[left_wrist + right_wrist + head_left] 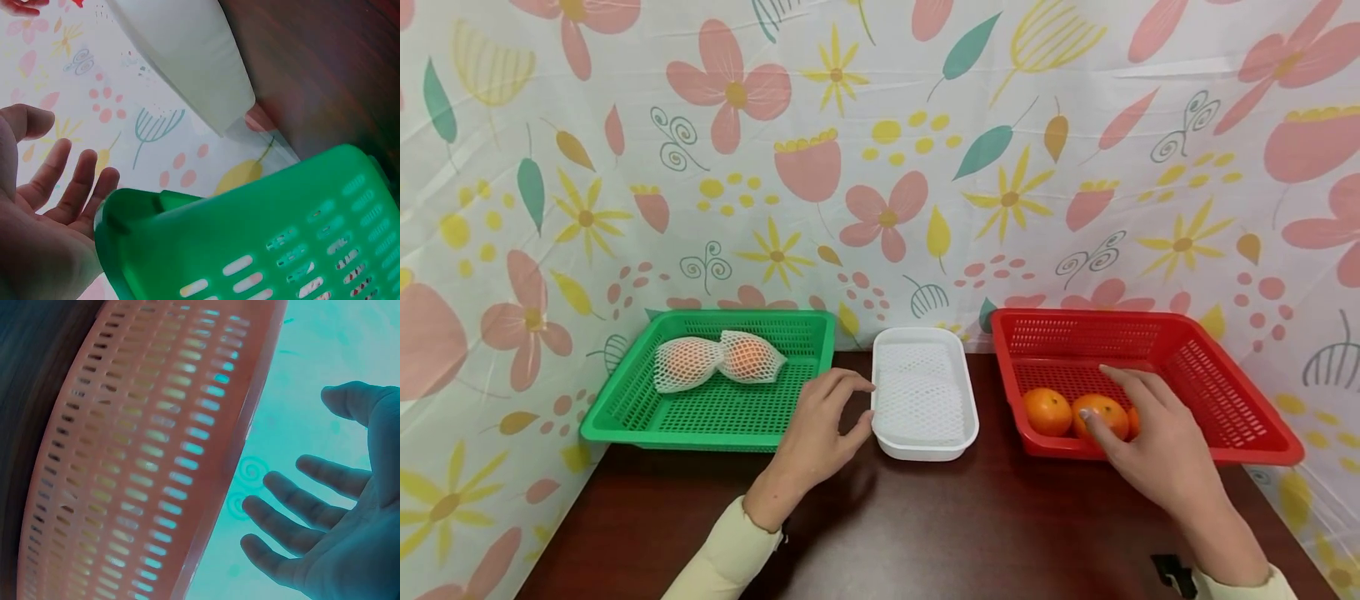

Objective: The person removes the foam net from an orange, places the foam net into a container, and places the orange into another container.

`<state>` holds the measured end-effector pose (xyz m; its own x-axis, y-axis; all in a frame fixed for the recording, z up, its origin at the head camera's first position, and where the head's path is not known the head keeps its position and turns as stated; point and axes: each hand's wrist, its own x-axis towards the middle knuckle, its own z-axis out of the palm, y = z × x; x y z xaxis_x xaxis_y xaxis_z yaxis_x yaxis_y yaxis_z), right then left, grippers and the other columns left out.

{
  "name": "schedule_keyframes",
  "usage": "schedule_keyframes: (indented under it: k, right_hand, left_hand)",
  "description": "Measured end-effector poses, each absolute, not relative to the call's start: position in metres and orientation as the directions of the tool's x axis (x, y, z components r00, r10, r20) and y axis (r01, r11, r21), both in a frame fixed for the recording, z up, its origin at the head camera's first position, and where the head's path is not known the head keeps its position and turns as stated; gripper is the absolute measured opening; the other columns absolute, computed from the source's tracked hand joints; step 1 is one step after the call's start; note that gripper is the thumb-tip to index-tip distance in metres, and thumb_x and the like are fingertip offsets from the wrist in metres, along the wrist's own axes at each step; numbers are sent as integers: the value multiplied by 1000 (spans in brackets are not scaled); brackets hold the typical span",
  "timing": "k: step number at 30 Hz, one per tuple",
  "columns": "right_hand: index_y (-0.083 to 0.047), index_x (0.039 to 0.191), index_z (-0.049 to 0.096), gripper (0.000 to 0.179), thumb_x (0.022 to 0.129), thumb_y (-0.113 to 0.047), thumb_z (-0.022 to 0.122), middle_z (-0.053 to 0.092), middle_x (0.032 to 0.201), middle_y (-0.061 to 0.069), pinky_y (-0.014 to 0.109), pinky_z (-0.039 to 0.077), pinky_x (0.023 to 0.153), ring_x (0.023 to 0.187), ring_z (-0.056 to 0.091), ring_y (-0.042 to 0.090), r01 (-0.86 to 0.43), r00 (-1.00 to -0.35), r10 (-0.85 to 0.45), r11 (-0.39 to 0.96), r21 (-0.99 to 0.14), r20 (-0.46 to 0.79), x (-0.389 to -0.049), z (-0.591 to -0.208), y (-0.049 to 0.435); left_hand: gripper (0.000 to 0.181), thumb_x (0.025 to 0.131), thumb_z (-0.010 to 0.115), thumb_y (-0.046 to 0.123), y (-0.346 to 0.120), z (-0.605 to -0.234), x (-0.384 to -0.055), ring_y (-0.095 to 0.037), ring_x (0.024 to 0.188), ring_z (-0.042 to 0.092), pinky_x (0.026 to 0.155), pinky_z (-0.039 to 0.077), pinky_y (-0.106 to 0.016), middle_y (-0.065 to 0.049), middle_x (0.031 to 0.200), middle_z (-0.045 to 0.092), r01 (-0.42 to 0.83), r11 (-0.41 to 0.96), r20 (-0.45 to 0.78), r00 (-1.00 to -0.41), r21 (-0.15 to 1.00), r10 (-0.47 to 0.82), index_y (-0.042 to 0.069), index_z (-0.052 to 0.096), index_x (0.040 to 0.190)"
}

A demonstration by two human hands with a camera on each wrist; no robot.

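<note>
Oranges (1047, 412), three in sight, lie in the red basket (1221, 387) at the right of the frame; the right hand (1167, 450) hovers over them, fingers loose and free. Mid-frame, a white tray (925, 452) holds netting (920, 402), and the left hand (822, 432), also relaxed, is at its left edge. Centre-left, a green basket (692, 437) holds two netted fruits (747, 359).

Green slotted basket (187, 244): rim overlaps the left hand (44, 234) beside it; fingers apart, contact cannot be determined. White tray (194, 56): above the basket, apart from it. Dark wood-grain surface (319, 75): above the basket's right part. Floral backdrop (125, 125): behind the basket. Second hand (25, 7): partial, well apart from the basket.
</note>
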<state>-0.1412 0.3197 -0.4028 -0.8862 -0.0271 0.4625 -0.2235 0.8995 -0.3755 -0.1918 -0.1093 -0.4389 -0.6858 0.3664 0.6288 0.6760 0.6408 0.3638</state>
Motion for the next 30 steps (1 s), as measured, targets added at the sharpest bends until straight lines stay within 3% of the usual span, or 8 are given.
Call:
schedule_keyframes:
  k: [11,21,24,27,30]
  right_hand:
    - [-6,140,63,72,77,-20,95,58,137,22,76,50,88,115,57,45,-275,-872,-69,888,-368,485,-130,-403,298]
    - [-9,137,66,69,75,-20,96,62,132,13,69,53,90,113,61,36,-356,-841,-138,868,-345,523,-124,-404,285]
    - [-10,134,68,66,75,-20,96,64,130,9,61,55,90,111,63,31,-384,-825,-165,865,-323,540,-122,-405,282]
    - [-11,131,69,63,74,-21,96,65,127,6,32,54,96,108,64,26,-409,-808,-187,861,-304,558,-120,-406,278]
    - [-12,131,70,63,74,-21,96,66,127,4,9,39,99,109,64,25,-425,-797,-199,856,-296,570,-118,-408,276]
  left_hand:
    - [23,98,73,19,-128,-432,-193,-24,121,61,104,48,-47,-1,124,65,674,636,651,-680,375,338,14,71,120]
    - [24,98,73,17,-145,-429,-194,-24,122,60,104,46,-53,-2,126,66,639,671,648,-699,376,302,13,72,122]
    - [25,97,73,17,-149,-429,-195,-25,122,61,104,47,-54,-2,126,66,640,672,655,-695,373,298,13,72,122]
    - [27,96,74,15,-153,-428,-196,-25,121,62,103,48,-54,-3,127,67,639,679,661,-689,361,297,14,72,122]
    - [30,94,76,11,-157,-427,-198,-27,119,64,101,50,-53,-5,127,67,646,679,669,-679,349,302,13,73,123]
